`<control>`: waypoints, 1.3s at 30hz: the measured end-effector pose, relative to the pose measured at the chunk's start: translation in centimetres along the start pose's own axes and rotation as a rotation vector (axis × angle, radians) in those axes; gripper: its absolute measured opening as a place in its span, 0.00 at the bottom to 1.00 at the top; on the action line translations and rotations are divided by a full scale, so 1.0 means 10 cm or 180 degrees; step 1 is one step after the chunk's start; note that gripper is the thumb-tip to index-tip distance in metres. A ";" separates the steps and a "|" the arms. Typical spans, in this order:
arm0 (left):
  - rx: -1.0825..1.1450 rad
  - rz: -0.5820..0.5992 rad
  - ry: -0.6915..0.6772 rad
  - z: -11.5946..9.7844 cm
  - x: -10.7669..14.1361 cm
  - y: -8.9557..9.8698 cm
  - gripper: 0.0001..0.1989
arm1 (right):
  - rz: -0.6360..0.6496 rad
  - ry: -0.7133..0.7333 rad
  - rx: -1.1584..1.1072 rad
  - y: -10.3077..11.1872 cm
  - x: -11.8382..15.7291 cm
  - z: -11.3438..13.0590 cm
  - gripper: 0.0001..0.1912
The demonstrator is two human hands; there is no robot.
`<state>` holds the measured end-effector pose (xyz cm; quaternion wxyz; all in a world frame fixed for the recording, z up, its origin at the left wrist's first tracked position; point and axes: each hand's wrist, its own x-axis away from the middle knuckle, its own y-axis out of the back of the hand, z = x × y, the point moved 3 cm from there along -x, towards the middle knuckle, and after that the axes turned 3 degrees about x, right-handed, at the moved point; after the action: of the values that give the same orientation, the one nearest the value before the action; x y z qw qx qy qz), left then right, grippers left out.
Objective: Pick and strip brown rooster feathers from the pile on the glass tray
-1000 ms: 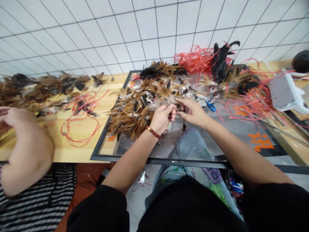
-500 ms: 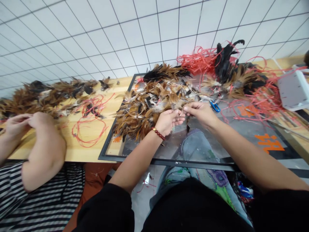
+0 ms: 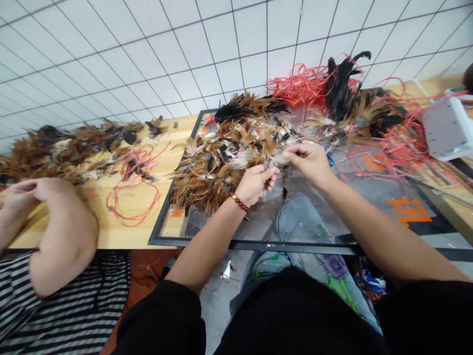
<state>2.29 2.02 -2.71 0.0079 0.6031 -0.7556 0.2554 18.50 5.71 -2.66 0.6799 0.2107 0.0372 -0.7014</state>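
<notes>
In the head view, my left hand, with a beaded bracelet at the wrist, is closed in a pinch with thumb against fingers. A feather, pale and fluffy, shows between my two hands; its lower end is in the left pinch. My right hand grips the feather's upper side between thumb and forefinger. Just behind both hands lies a heap of brown and black feathers, spread over a black-framed glass panel. Partly covered by my right hand is a blue-handled tool.
Pink plastic string is piled by the tiled wall, near black feathers. A white box-like object stands at right. To my left, a co-worker's hands are beside another feather row and loops of pink string.
My hands have drawn slightly apart, the right one rising a little. More of the pale feather shows between them. The whole view has shifted slightly.
</notes>
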 end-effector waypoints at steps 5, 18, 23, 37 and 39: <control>0.0488 -0.0372 -0.0212 -0.07 -0.01 0.05 0.06 | 0.0162 0.0515 0.1071 0.32 -0.11 -0.05 0.06; 0.0677 -0.0589 -0.0318 -0.09 -0.01 0.08 0.06 | 0.0515 -0.0103 0.0067 0.17 -0.08 -0.05 0.13; 0.0593 -0.0604 -0.0225 -0.07 -0.01 0.07 0.05 | 0.0527 -0.1253 -0.1134 0.08 -0.02 -0.06 0.24; 0.0307 -0.0015 -0.0156 0.00 0.00 -0.02 0.06 | 0.0145 -0.0605 -0.1034 0.00 0.01 0.02 0.20; 0.0272 -0.0196 -0.0139 0.00 -0.01 0.02 0.06 | -0.0266 -0.0696 -0.1218 0.06 -0.02 -0.05 0.21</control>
<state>2.20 2.14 -2.86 -0.0264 0.6313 -0.7251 0.2739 19.23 6.00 -2.88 0.6777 -0.0011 0.1044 -0.7279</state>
